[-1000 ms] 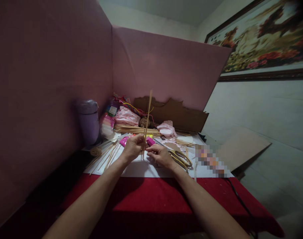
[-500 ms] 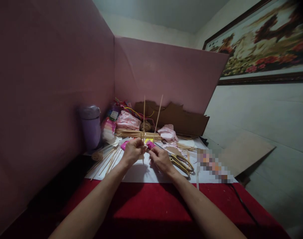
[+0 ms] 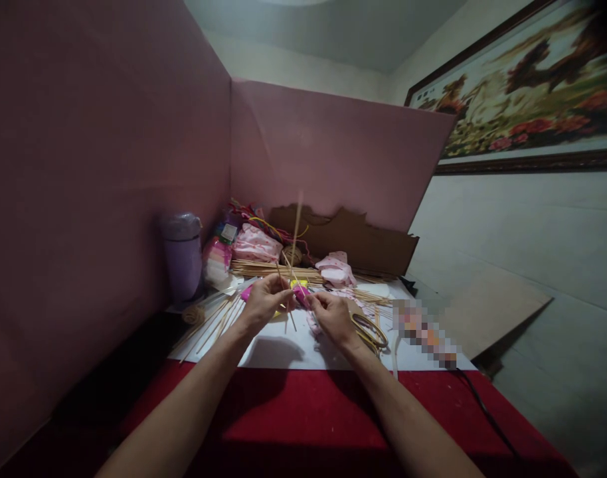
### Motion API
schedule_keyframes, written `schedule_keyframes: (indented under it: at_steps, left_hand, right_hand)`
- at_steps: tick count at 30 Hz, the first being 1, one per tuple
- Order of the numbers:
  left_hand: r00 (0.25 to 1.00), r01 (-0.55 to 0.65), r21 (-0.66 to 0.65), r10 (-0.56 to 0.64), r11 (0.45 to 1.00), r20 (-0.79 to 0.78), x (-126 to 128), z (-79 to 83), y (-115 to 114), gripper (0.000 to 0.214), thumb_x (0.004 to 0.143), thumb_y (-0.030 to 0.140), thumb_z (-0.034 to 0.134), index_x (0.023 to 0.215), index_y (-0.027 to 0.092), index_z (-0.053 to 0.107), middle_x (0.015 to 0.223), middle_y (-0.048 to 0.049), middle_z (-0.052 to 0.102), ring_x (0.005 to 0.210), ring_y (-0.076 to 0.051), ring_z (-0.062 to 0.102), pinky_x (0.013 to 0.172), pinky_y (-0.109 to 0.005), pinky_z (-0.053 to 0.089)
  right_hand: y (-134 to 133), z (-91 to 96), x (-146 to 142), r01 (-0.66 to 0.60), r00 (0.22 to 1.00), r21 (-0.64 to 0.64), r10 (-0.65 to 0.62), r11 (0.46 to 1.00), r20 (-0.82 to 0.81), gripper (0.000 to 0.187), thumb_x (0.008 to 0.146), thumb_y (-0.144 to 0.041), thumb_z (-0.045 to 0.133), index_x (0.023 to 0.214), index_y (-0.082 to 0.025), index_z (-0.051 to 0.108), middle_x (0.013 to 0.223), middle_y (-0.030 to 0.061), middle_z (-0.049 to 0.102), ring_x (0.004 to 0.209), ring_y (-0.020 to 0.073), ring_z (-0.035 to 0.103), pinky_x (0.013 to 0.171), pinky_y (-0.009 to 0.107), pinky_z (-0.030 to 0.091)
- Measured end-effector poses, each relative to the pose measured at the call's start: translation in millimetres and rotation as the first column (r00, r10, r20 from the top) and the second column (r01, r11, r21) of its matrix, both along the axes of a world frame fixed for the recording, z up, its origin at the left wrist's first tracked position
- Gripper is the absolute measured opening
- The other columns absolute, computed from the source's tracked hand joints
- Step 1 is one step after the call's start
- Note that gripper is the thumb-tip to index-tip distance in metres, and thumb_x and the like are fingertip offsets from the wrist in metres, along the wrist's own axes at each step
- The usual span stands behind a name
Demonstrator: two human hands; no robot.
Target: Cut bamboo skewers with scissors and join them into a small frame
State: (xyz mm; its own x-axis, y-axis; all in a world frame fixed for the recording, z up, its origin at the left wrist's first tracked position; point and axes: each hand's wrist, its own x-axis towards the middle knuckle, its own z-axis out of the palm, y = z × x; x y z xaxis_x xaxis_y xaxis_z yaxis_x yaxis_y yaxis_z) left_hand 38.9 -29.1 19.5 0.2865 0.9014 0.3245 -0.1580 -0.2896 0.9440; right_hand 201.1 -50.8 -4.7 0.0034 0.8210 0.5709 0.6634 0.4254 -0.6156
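Sticks point(image 3: 296, 232) pinched in both hands point(image 3: 266, 300), white sheet point(image 3: 308, 357) on red cloth point(image 3: 303, 401), pink panels point(image 3: 333, 149)

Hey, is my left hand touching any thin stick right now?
Touching: the head view shows your left hand pinching a thin stick, which stands up above the fingers.

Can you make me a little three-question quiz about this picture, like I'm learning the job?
1. True or false: the gold-handled scissors lie nearer the right hand than the left hand.
2. What colour is the tall container at the left of the table? A) green B) purple C) yellow
3. Fill the gap: the left hand holds thin ____.

Key: 1. True. 2. B. 3. Sticks.
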Motion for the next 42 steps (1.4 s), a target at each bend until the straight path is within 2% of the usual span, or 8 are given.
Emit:
schedule_keyframes:
  at_steps: [5,9,12,19,24,31,37,42]
  left_hand:
    - [0.997,0.012,0.027,-0.014,1.000,0.080,4.3,-3.7,-0.2,0.027,0.059,0.031,0.073,0.066,0.015,0.053,0.055,0.0002,0.061,0.049,-0.011,0.056,0.046,-0.020,0.043]
    - [0.999,-0.029,0.110,0.024,0.994,0.048,10.3,-14.6,5.0,0.017,0.060,0.020,0.069,0.060,0.014,0.054,0.051,0.0043,0.053,0.044,-0.006,0.048,0.044,-0.017,0.037]
    - [0.998,-0.060,0.101,0.056,0.993,0.039,12.4,-20.5,7.1,0.012,0.060,0.016,0.066,0.059,0.015,0.054,0.050,0.0048,0.052,0.045,-0.006,0.047,0.043,-0.017,0.036]
    - [0.987,-0.086,0.130,0.102,0.988,-0.121,10.0,-28.1,11.0,0.007,0.064,0.022,0.064,0.064,0.015,0.065,0.056,0.0012,0.059,0.050,-0.009,0.050,0.046,-0.019,0.037]
    - [0.988,-0.077,0.111,0.091,0.991,-0.124,9.2,-28.3,11.5,0.008,0.061,0.023,0.066,0.060,0.015,0.066,0.051,0.0019,0.057,0.047,-0.009,0.049,0.043,-0.019,0.035]
    - [0.984,-0.081,0.170,0.106,0.982,-0.143,9.5,-26.5,8.8,0.005,0.061,0.019,0.063,0.058,0.015,0.064,0.051,0.0020,0.055,0.048,-0.009,0.047,0.044,-0.019,0.034]
    - [0.958,-0.077,0.220,0.133,0.973,-0.254,7.8,-23.8,10.1,0.012,0.062,0.019,0.061,0.052,0.014,0.057,0.048,0.0045,0.047,0.047,-0.007,0.041,0.044,-0.018,0.030]
    - [0.923,-0.076,0.298,0.181,0.951,-0.340,6.0,-22.5,9.9,0.010,0.065,0.020,0.059,0.057,0.013,0.061,0.051,0.0030,0.052,0.051,-0.009,0.045,0.047,-0.019,0.032]
  right_hand:
    - [-4.7,-2.6,-10.8,-0.168,0.985,0.009,0.168,0.986,-0.034,0.019,0.077,-0.032,0.059,0.067,-0.018,0.066,0.061,0.0004,0.057,0.059,0.0127,0.050,0.055,0.022,0.036]
    - [-0.4,-15.1,-17.3,-0.236,0.970,-0.128,0.224,0.963,-0.100,0.012,0.072,-0.026,0.060,0.064,-0.017,0.062,0.056,-0.0023,0.054,0.053,0.0108,0.046,0.051,0.021,0.035]
    - [3.4,-22.9,-18.2,-0.307,0.944,-0.209,0.269,0.928,-0.192,0.014,0.074,-0.027,0.054,0.068,-0.017,0.062,0.058,-0.0022,0.056,0.053,0.0105,0.048,0.050,0.020,0.036]
    - [3.8,-30.3,-18.1,-0.418,0.896,-0.254,0.349,0.872,-0.273,0.010,0.072,-0.019,0.051,0.063,-0.018,0.056,0.054,-0.0028,0.055,0.049,0.0099,0.049,0.050,0.020,0.038]
    - [2.7,-32.4,-17.0,-0.399,0.898,-0.281,0.310,0.873,-0.312,0.012,0.073,-0.021,0.054,0.062,-0.018,0.057,0.050,-0.0032,0.053,0.042,0.0088,0.044,0.043,0.020,0.035]
    - [-0.9,-27.7,-16.9,-0.379,0.911,-0.263,0.309,0.887,-0.271,0.012,0.070,-0.015,0.053,0.067,-0.019,0.064,0.049,-0.0033,0.053,0.043,0.0095,0.047,0.045,0.020,0.037]
    - [0.3,-29.2,-18.3,-0.365,0.925,-0.164,0.337,0.916,-0.176,0.013,0.068,-0.011,0.054,0.060,-0.016,0.063,0.055,-0.0015,0.058,0.050,0.0106,0.052,0.051,0.021,0.041]
    - [0.5,-30.2,-20.7,-0.361,0.931,-0.095,0.353,0.928,-0.097,0.014,0.069,-0.010,0.054,0.058,-0.016,0.060,0.057,-0.0010,0.058,0.055,0.0114,0.052,0.054,0.021,0.040]
